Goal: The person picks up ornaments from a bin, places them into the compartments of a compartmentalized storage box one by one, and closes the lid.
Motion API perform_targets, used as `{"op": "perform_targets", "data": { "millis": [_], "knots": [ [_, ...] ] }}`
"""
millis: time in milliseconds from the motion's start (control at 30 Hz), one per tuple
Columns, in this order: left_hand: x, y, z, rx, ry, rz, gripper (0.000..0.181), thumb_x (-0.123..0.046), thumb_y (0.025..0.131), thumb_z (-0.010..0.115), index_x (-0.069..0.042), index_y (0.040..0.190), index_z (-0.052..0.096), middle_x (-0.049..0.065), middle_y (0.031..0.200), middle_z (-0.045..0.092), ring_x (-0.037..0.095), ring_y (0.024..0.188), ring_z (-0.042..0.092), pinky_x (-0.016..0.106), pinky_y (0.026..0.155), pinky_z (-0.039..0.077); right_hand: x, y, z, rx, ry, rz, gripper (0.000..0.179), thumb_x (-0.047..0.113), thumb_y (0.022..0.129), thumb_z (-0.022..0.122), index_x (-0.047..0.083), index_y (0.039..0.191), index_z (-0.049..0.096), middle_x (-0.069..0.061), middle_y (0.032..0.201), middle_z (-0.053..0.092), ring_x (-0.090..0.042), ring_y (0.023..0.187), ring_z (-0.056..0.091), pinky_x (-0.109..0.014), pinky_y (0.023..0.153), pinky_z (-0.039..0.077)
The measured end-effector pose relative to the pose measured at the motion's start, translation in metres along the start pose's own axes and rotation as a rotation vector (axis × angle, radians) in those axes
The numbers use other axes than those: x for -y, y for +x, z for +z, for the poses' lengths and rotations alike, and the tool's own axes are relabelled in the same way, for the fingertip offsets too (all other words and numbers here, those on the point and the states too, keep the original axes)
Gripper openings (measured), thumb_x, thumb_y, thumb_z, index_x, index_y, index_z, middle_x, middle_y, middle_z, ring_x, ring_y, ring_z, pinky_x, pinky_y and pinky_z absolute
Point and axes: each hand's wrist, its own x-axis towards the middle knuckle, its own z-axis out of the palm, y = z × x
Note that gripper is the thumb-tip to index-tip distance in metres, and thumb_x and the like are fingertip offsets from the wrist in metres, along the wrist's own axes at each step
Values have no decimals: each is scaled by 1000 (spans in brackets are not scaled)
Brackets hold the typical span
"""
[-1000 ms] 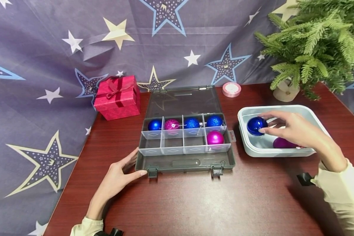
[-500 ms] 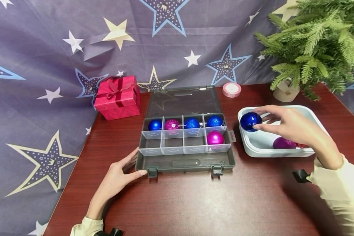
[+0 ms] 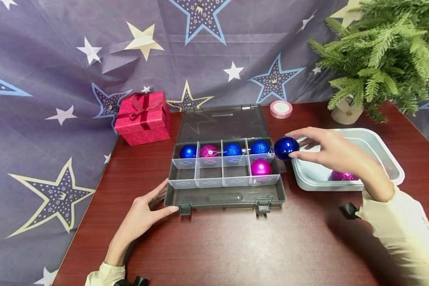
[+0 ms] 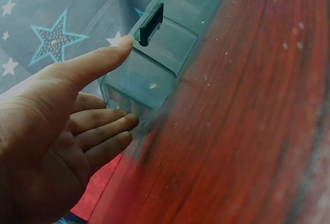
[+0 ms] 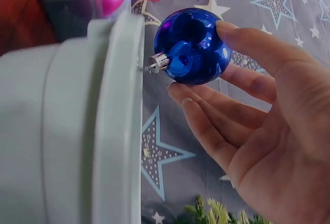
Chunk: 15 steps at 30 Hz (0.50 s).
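Observation:
My right hand (image 3: 334, 153) pinches a shiny blue Christmas bauble (image 3: 286, 148) between thumb and fingers. It is over the gap between the white tub (image 3: 397, 174) and the divided plastic box (image 3: 225, 202); its silver cap (image 5: 159, 63) shows in the right wrist view. Along the box's back row sit blue and pink baubles, one per compartment. A pink bauble (image 3: 261, 167) occupies the right end of the row in front. My left hand (image 3: 139, 218) rests at the box's front left corner, thumb by a latch (image 4: 151, 25), the other fingers nearly straight along the side.
A glittery magenta bauble (image 3: 344, 175) lies in the tub. Behind the box its smoky lid (image 3: 223, 123) lies open. A red gift box (image 3: 143, 119) stands back left, a pink ribbon roll (image 3: 281, 109) at the back, and a small fir tree (image 3: 382, 51) back right.
My right hand has carried the blue bauble left, from over the tub past its rim to the box's right side. The left hand has stayed in place.

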Motion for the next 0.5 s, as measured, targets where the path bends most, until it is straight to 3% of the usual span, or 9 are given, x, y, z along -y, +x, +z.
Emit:
{"op": "perform_targets", "data": {
  "millis": [200, 500],
  "knots": [
    [0, 0, 0, 0, 3, -6, 83, -27, 86, 88, -17, 157, 47, 8, 136, 66, 23, 126, 62, 12, 99, 44, 10, 13, 10, 47, 31, -18, 46, 18, 93, 80, 7, 136, 66, -9, 125, 70, -24, 105, 70, -47, 88, 55],
    [0, -1, 0, -2, -5, 0, 82, -26, 86, 88, -17, 157, 47, 8, 135, 66, 23, 126, 62, 12, 99, 43, 20, 32, 27, 95, 158, -31, 43, 15, 93, 80, 4, 133, 67, -9, 120, 71, -23, 105, 71, -46, 87, 58]
  ]
}}
